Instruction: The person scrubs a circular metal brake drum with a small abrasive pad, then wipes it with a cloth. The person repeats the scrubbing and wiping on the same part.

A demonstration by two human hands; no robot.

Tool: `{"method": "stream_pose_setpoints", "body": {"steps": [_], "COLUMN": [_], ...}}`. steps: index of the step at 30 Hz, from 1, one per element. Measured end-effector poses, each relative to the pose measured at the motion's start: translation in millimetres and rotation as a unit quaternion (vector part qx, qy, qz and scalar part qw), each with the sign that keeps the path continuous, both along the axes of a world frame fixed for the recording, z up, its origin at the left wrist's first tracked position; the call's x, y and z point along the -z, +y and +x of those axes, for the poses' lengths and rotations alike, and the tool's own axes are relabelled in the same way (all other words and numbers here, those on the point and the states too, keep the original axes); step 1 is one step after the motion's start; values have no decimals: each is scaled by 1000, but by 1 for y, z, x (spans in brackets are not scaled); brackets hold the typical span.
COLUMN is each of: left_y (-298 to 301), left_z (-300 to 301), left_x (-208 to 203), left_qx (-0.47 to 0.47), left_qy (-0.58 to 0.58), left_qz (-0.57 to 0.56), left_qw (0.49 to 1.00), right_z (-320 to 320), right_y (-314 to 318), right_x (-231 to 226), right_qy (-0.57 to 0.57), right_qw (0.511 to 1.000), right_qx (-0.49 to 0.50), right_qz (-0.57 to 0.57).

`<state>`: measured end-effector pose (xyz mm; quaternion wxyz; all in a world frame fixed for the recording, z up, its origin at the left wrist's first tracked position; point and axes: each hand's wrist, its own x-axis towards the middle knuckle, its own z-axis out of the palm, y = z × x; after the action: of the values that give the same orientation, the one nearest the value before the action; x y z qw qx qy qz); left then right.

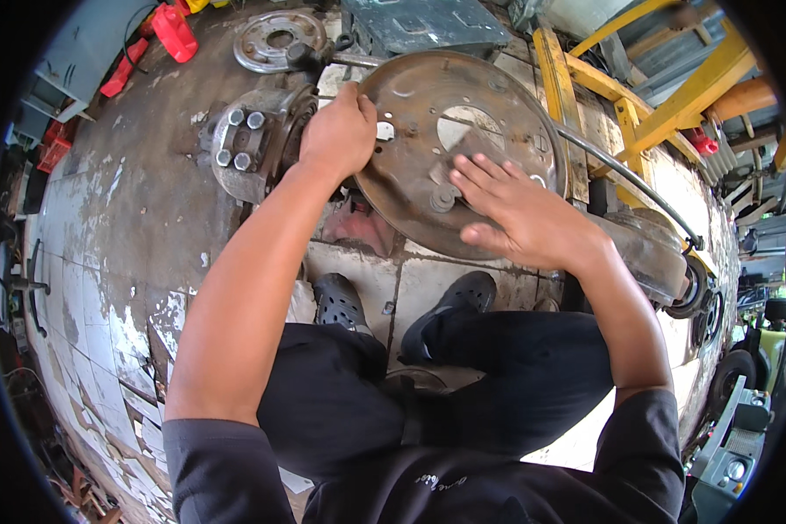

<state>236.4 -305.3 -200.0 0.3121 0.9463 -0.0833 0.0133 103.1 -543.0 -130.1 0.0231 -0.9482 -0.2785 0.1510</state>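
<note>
The tiled workshop floor [131,227], its paint worn and flaking, carries everything else. On it lies a long axle housing [646,253], running out to the right of the brake backing plate [463,131] – the round, rusty steel disc with cut-outs that fills the upper middle of the view. A yellow metal frame [603,87] stands just behind and to the right of the plate, and a thin steel line [620,170] curves from the plate's right rim along the housing. Just left of the plate sits a wheel hub [244,144] with four grey studs, and beyond the hub, above and left of the plate, lies a smaller flanged disc [275,39]; further left still are red plastic containers [170,31]. Below the plate are the person's two dark perforated clogs [450,301].

The left hand [339,131] is curled round the plate's left rim, fingers closed over the edge in a grip. The right hand [520,214] lies flat on the plate's lower face – fingers spread and extended, pressing on the metal beside a small raised fitting [443,199], not wrapped round anything
</note>
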Motion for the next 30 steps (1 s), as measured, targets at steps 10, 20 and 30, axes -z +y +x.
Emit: {"method": "stream_pose_setpoints", "body": {"steps": [10, 20, 30], "left_y": [0, -1, 2], "left_z": [-3, -2, -2], "left_x": [-6, 1, -3], "left_qx": [-2, -22, -6], "left_qy": [37, -9, 6], "left_qz": [1, -12, -12], "left_qw": [999, 1000, 1000], "right_z": [7, 14, 10], "right_y": [8, 10, 17], "right_x": [3, 2, 19], "right_qy": [8, 11, -72], "right_qw": [1000, 1000, 997], "right_qx": [4, -11, -11], "right_qz": [16, 17, 34]}}
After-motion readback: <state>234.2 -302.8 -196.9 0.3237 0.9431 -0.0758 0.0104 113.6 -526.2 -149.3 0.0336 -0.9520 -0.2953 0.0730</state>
